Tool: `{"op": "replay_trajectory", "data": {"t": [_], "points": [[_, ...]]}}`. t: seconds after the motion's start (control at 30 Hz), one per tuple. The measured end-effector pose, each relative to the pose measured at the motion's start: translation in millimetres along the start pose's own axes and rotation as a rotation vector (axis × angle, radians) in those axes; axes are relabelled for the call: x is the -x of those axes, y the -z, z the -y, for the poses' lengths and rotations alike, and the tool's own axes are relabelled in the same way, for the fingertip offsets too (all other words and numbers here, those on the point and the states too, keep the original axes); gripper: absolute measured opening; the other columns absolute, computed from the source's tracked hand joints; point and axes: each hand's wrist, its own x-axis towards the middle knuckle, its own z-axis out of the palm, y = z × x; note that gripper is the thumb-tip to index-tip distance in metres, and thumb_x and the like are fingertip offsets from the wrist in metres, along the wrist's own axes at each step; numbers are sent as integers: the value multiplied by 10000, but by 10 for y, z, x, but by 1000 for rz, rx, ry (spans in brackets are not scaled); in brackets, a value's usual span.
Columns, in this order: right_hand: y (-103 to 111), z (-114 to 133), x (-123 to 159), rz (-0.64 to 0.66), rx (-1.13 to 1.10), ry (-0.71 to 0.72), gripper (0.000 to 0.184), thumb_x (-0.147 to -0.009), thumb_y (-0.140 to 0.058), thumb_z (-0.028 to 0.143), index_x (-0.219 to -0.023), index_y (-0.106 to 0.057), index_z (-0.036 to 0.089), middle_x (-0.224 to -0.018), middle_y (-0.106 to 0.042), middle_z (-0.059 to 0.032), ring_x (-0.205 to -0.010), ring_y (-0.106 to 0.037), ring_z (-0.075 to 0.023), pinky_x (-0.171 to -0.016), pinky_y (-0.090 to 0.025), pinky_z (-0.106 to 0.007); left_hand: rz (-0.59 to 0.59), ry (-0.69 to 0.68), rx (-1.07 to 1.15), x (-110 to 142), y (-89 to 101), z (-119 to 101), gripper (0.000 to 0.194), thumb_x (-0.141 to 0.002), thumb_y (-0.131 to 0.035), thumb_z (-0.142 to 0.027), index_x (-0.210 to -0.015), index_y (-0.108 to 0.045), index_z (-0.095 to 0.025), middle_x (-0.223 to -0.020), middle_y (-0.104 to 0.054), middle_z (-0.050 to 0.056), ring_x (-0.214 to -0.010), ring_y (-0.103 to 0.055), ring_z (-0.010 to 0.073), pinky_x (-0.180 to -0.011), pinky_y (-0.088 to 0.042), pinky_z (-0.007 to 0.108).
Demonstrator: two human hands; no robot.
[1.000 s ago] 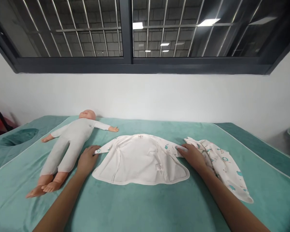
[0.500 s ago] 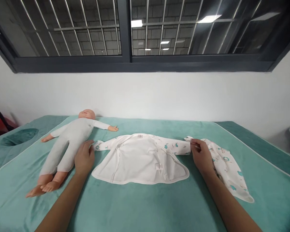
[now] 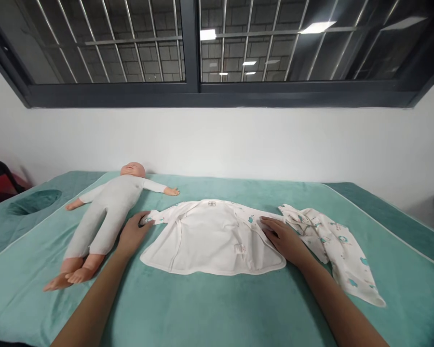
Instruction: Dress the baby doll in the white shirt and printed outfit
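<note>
A white baby shirt (image 3: 210, 236) lies opened flat on the teal bed cover (image 3: 210, 308), inside up, sleeves spread to both sides. My left hand (image 3: 132, 234) rests on the end of its left sleeve, fingers stretched out towards the cuff. My right hand (image 3: 282, 238) lies flat on the shirt's right sleeve, fingers extended. A baby doll (image 3: 104, 212) in a grey bodysuit lies on its back to the left of the shirt, close to my left hand.
Printed baby trousers (image 3: 332, 246) lie crumpled to the right of the shirt. A round hole (image 3: 34, 202) shows in the cover at far left. A white wall and a barred window stand behind the bed.
My right hand let go of the right sleeve's cuff and moved left, now lying flat on the sleeve. My left hand slid slightly right onto the left sleeve's end.
</note>
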Motion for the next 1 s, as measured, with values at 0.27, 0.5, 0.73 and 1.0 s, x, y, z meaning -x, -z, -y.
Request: {"op": "replay_trajectory", "data": {"t": [0.27, 0.5, 0.73, 1.0], "points": [[-25, -118, -4, -7, -95, -28, 375, -934, -498, 411, -1233, -650, 243, -1306, -633, -65, -1243, -556, -261, -1087, -435, -455, -137, 25, 99, 174, 62, -77, 481, -769, -571, -382, -1192, -614, -157, -1127, -675, 119, -963, -652, 283, -881, -531, 416], [-24, -128, -3, -2, -137, -49, 357, -927, -500, 401, -1208, -659, 249, -1310, -629, -66, -1255, -547, -266, -1100, -423, -474, -176, -2, 53, 153, 54, -41, 471, -793, -546, -465, -1125, -658, -151, -963, -689, 87, -874, -647, 257, -852, -525, 396], [-16, -123, -4, 5, -160, -68, 344, -931, -495, 429, -1171, -668, 253, -1313, -625, -64, -1253, -550, -260, -1104, -427, -468, -156, -29, -69, 112, 4, 11, 365, -793, -539, -465, -965, -661, -167, -1023, -686, 119, -970, -633, 295, -913, -486, 418], [-31, -135, -8, -5, -144, -50, 340, -923, -505, 406, -1179, -665, 249, -1301, -632, -68, -1245, -555, -267, -1097, -431, -478, -353, 130, -32, 76, -1, -70, 404, -898, -427, -528, -1085, -544, -189, -889, -689, 96, -855, -652, 294, -748, -487, 387]]}}
